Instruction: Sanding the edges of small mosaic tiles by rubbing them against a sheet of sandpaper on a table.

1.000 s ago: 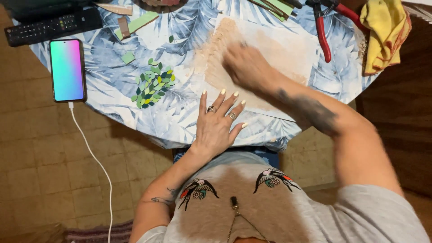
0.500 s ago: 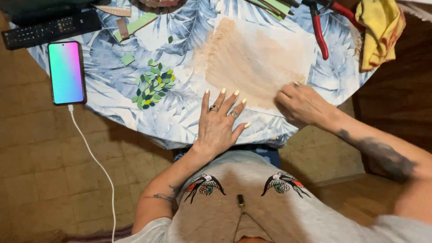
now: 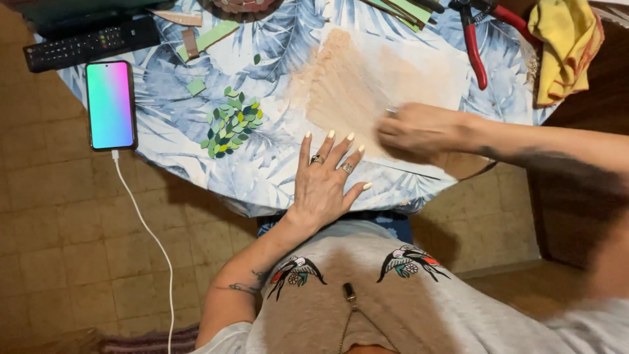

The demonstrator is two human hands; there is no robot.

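A pale sheet smeared with a tan, streaky paste lay on the table's blue leaf-print cloth, toward the right half of the tabletop and close to the near edge. The right hand rested on the lower part of that sheet, knuckles up and fingers curled loosely under; it was blurred, and whether anything sat beneath the palm could not be told. The left hand lay flat on the cloth just beside the sheet's lower left corner, fingers spread apart, pale nails pointing away from the body, rings on two fingers, holding nothing. The two hands were near each other but not touching. To the left of the sheet, a small heap of green and yellow leaf-shaped pieces sat on the cloth, with a single green square bit above it. Farther left, a phone with a lit pastel screen lay at the table's edge, a white cable hanging from it toward the tiled floor. A black remote control lay beyond the phone. At the far right edge, red-handled pliers lay next to a crumpled yellow cloth. Green strips lay near the top of the table.
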